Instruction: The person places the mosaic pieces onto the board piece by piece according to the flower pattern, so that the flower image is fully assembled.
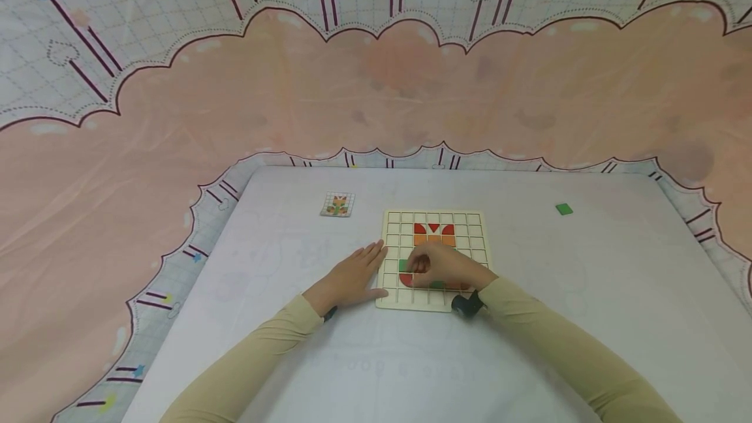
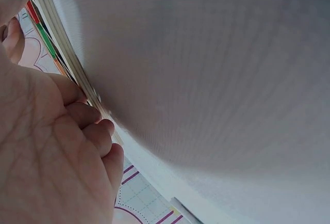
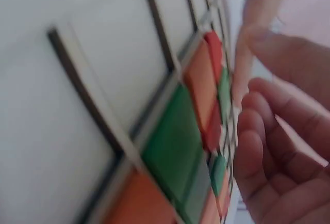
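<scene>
A cream grid board lies on the white table with coloured pieces set in its squares. My left hand lies flat along its left side, fingertips touching the board's edge, as the left wrist view also shows. My right hand is over the lower middle of the board, fingers loosely curled and thumb low. Close to its thumb sit a rounded red piece and a green piece. In the right wrist view the thumb and fingers stand apart with nothing between them. Orange and red pieces behind the hand are partly hidden.
A small pattern card with a flower-like design lies beyond the board to the left. One loose green square lies far to the right on the table. Patterned cloth hangs behind the table's back edge.
</scene>
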The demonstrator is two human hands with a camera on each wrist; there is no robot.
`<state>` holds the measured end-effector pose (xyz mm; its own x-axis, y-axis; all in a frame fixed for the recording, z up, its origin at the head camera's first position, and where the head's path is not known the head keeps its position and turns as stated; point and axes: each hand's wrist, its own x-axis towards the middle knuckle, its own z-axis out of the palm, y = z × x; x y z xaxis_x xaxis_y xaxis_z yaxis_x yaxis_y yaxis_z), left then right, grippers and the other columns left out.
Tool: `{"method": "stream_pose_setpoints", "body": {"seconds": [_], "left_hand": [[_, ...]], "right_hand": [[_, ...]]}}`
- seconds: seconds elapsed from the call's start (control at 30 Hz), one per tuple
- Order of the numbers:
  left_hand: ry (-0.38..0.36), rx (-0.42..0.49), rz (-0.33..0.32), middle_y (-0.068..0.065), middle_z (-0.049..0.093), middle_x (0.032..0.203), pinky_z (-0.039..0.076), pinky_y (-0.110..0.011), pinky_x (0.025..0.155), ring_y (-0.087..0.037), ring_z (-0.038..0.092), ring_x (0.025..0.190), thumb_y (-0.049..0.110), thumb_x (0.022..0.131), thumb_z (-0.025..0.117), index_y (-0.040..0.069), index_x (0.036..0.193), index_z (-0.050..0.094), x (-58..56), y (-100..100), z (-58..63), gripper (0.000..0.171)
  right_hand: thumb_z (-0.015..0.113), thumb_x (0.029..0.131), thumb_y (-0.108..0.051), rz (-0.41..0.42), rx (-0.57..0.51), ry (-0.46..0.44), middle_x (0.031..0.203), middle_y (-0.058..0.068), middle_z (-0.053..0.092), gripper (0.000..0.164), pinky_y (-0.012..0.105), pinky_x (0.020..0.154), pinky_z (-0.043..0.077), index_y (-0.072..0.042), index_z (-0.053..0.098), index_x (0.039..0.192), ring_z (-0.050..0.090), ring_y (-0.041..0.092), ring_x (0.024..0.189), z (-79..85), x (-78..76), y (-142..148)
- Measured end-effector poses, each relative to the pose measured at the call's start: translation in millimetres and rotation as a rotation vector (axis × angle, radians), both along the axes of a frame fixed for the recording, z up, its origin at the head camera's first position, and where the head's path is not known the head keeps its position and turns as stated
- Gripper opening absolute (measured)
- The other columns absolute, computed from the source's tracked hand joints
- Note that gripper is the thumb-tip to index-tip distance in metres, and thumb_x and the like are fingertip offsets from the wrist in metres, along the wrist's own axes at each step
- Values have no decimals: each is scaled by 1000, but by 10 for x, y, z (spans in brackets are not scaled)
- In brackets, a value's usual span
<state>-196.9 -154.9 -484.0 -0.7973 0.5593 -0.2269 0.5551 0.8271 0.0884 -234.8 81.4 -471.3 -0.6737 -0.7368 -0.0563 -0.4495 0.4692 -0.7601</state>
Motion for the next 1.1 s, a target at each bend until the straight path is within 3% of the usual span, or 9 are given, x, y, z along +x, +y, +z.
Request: {"method": "stream_pose_setpoints", "body": {"seconds": [0.17,0.4,0.67,0.93,1.1], "left_hand": [[-11,10,4,-14,13,158,22,-40,119,-26,17,146,59,90,46,3,150,16,-4,5,16,87],[-24,34,3,-15,12,158,20,-41,119,-27,15,147,58,91,47,2,150,16,-5,-1,32,87],[-19,33,-2,-16,13,158,20,-41,119,-28,15,146,59,91,45,1,150,16,1,-5,22,87],[-19,-1,19,-12,13,159,21,-39,119,-24,15,147,61,90,46,5,151,16,-7,10,14,88],[-16,-3,20,-12,13,159,20,-38,120,-24,15,147,60,90,46,5,151,15,-9,6,19,88]], "right_hand": [[79,75,-18,54,-46,29,90,2,67,26,21,70,54,-7,70,97,58,10,77,65,-87,159],[77,76,-11,86,-122,-5,99,13,67,31,37,79,56,-1,67,103,63,26,87,190,-201,445],[77,75,-9,-25,-113,-24,103,16,66,34,41,84,54,2,66,106,61,30,91,312,-327,869],[75,78,-5,-188,-99,5,108,21,66,35,21,87,53,4,65,110,64,12,95,358,-462,1423],[72,80,-4,-252,-146,-2,108,3,68,37,15,86,52,7,62,113,64,0,97,416,-504,1810]]}}
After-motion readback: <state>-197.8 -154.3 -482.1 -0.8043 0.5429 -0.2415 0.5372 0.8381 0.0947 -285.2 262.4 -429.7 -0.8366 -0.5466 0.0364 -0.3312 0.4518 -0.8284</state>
